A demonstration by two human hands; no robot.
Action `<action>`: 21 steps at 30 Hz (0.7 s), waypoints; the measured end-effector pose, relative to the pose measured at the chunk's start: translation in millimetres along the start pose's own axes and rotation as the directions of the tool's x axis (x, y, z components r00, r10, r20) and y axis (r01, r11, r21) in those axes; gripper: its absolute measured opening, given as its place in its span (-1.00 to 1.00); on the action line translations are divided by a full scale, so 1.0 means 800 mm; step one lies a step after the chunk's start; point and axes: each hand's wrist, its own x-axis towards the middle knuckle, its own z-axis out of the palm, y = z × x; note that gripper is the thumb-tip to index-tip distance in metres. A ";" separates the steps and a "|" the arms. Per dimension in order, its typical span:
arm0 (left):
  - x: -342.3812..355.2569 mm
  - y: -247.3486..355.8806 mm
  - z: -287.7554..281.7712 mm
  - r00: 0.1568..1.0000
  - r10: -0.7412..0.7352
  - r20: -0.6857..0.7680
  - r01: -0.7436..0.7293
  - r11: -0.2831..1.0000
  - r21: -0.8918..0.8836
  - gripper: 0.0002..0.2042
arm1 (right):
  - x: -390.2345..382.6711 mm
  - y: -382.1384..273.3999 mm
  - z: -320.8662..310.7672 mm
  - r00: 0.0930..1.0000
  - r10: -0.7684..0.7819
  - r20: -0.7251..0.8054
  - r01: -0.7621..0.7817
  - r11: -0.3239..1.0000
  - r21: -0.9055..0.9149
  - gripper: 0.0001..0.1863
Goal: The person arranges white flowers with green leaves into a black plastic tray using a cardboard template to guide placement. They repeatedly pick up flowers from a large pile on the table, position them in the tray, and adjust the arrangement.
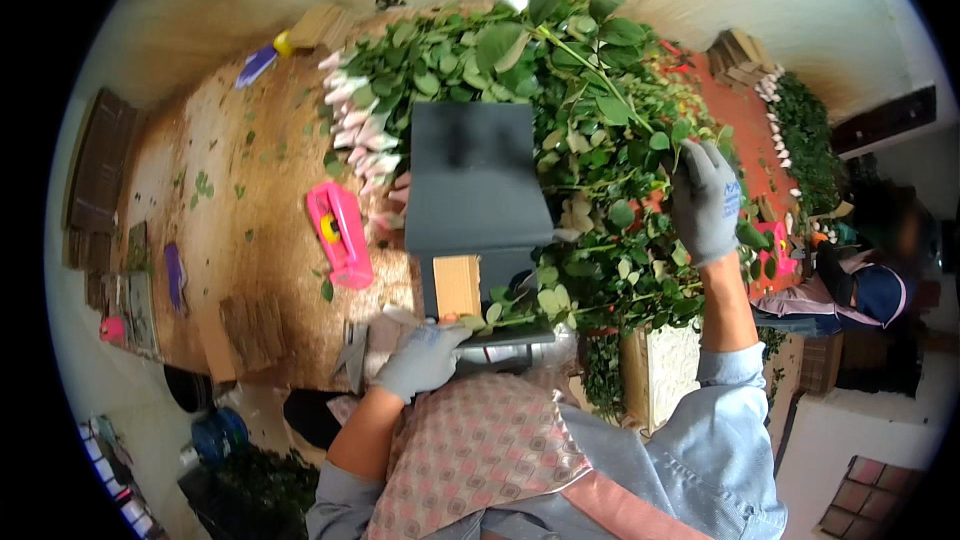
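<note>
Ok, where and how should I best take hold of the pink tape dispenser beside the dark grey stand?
I'd grip the pink dispenser across its near end, from the left: it lies lengthwise, its yellow hub sits mid-body, and wrapped buds and the stand are to its right.

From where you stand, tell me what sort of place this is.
Likely a workroom where cut flowers are sorted or packed: leafy stems are heaped on a worktable, pale buds line the heap's left side, and a pink tape dispenser lies nearby.
</note>
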 end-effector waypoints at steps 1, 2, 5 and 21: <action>-0.002 0.001 0.001 1.000 -0.016 0.009 0.016 1.000 0.011 -0.65 | -0.010 -0.004 -0.005 0.993 -0.029 0.116 0.028 1.000 0.011 -0.75; -0.002 -0.007 0.008 1.000 -0.013 -0.008 0.013 1.000 -0.023 -0.65 | -0.018 -0.013 -0.006 0.970 -0.095 0.223 0.082 0.994 0.068 -0.75; -0.001 0.006 -0.008 0.998 -0.035 0.055 0.034 0.999 0.024 -0.63 | -0.074 -0.011 0.024 0.837 -0.213 0.504 0.167 0.977 0.135 -0.82; 0.002 -0.012 0.017 0.997 -0.052 0.052 0.051 0.998 0.023 -0.60 | -0.117 -0.159 0.136 0.636 -0.269 0.724 0.355 0.934 0.035 -0.74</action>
